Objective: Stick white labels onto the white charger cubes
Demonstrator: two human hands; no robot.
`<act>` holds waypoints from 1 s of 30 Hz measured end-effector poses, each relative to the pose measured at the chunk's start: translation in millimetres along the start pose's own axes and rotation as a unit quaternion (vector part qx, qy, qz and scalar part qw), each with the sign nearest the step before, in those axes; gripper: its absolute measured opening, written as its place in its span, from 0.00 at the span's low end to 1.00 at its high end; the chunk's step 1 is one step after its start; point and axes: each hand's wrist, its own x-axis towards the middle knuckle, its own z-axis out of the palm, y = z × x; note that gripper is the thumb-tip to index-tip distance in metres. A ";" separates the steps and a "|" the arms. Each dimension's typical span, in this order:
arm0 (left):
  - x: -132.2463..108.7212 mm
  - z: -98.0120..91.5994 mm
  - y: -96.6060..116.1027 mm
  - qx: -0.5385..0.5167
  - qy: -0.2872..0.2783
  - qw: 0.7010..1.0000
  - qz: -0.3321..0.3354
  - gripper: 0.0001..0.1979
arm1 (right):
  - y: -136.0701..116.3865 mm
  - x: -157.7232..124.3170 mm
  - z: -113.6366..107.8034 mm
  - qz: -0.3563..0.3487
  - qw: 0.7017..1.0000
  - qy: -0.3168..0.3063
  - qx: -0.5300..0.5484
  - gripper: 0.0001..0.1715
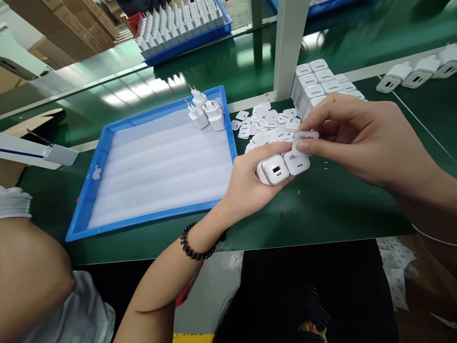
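Note:
My left hand [246, 183] is closed around a white wall charger [275, 170], its face with the port openings turned up. Beside that face, at the fingertips, is a second white rounded face [297, 164] with a small slot and printed lettering; whether it belongs to another charger is hidden. Between thumb and fingers my right hand [342, 131] pinches a thin white rounded label card [304, 142] with dark lettering. That card overlaps the top of the slotted face. Behind my hands lies a loose pile of similar white cards [267, 123].
A blue tray [162, 214] with white lining holds several plug chargers [214, 114] at its far right corner. Boxed-up rows of white pieces [317, 83] stand by the post [290, 47]. More chargers [394, 77] line the right ledge. Another person's arm [32, 271] is at left.

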 end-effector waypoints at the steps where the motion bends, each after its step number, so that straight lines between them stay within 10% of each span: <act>1: -0.1 0.1 -0.5 -0.004 0.001 1.000 0.000 0.16 | -0.3 -0.3 -0.1 -0.002 1.000 0.001 -0.005 0.05; 11: -1.7 1.6 -4.2 -0.016 0.005 0.999 -0.032 0.19 | -1.6 -1.3 0.4 -0.004 1.000 0.005 -0.003 0.05; 17: 1.0 0.2 -2.8 -0.024 -0.012 1.000 -0.015 0.21 | -0.2 7.8 -8.7 0.047 0.976 -0.019 0.214 0.05; 24: -1.9 0.9 -5.6 -0.023 0.009 1.000 -0.009 0.19 | -7.5 1.8 -7.1 0.124 0.926 -0.210 0.288 0.05; 30: -3.3 7.4 0.7 -0.059 -0.019 0.997 0.040 0.16 | 8.0 9.0 -0.3 0.052 0.976 -0.012 0.211 0.07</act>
